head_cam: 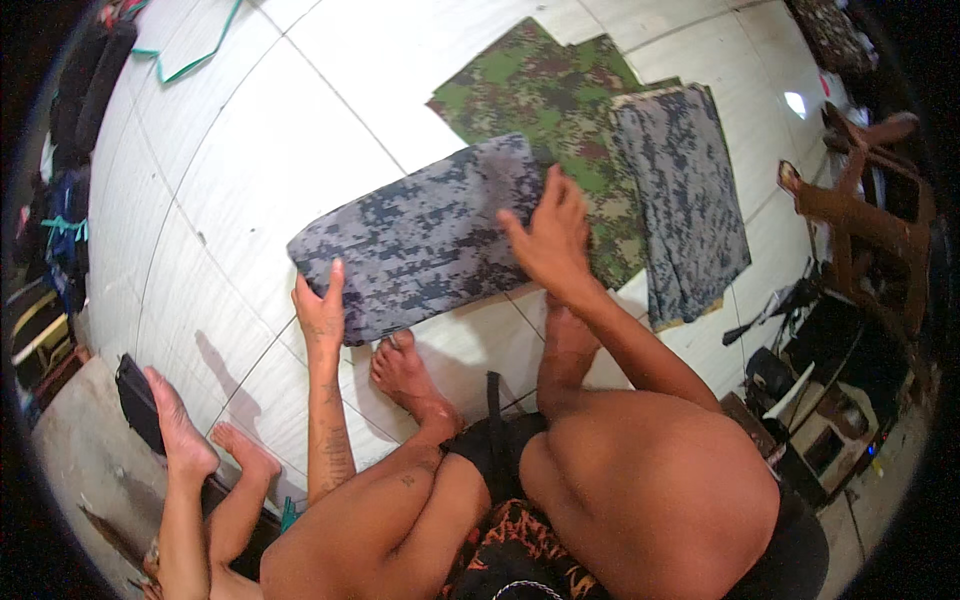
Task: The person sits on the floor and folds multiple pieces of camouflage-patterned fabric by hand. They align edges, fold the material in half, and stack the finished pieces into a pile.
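A folded piece of grey-blue digital camouflage fabric [427, 232] lies before me, slanting up to the right. My left hand [320, 304] grips its lower left end, thumb on top and fingers at the edge. At its right end rests my right hand [553, 229], somewhat blurred, with fingers spread over the edge; it closes on nothing. Green-brown camouflage fabric [525, 82] is spread on the floor behind, partly under the grey-blue piece. Another folded grey-blue camouflage fabric [686, 202] lies at the right, overlapping the green one.
White floor tiles [247, 172] surround the fabrics. My bare feet [409, 379] are just below the near piece. Another person's feet [180, 427] are at the lower left, beside a black object [139, 405]. A brown wooden frame [862, 217] stands right; green-edged material [191, 41] lies upper left.
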A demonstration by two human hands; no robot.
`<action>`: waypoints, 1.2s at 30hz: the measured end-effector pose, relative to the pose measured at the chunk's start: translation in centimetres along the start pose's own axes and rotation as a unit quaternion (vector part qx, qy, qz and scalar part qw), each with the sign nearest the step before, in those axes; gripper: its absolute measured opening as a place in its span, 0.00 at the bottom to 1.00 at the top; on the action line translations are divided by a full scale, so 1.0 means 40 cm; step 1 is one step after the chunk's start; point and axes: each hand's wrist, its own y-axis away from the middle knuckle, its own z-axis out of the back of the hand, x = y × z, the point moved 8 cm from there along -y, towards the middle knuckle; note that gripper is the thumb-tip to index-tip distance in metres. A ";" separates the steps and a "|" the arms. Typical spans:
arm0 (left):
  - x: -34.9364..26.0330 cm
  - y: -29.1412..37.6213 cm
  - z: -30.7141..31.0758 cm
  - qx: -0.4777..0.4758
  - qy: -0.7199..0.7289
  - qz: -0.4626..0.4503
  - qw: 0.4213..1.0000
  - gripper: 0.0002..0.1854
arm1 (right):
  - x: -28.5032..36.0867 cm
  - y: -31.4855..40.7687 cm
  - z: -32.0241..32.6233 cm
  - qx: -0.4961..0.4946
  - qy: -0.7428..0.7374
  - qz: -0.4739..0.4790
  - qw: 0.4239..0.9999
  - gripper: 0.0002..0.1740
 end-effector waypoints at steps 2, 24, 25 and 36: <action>-0.054 0.008 0.050 -0.124 -0.091 -0.115 0.981 0.55 | 0.052 -0.004 0.062 -0.127 0.080 0.159 0.976 0.57; -0.205 -0.189 0.036 0.157 -0.253 -0.231 0.926 0.40 | 0.039 -0.010 -0.039 -0.098 0.173 0.315 0.928 0.49; -0.217 -0.199 0.025 0.175 -0.247 -0.231 0.925 0.40 | 0.039 -0.009 -0.037 -0.102 0.172 0.316 0.927 0.48; -0.214 -0.220 -0.030 0.246 -0.358 -0.227 0.871 0.41 | 0.040 -0.009 -0.031 -0.101 0.146 0.317 0.932 0.49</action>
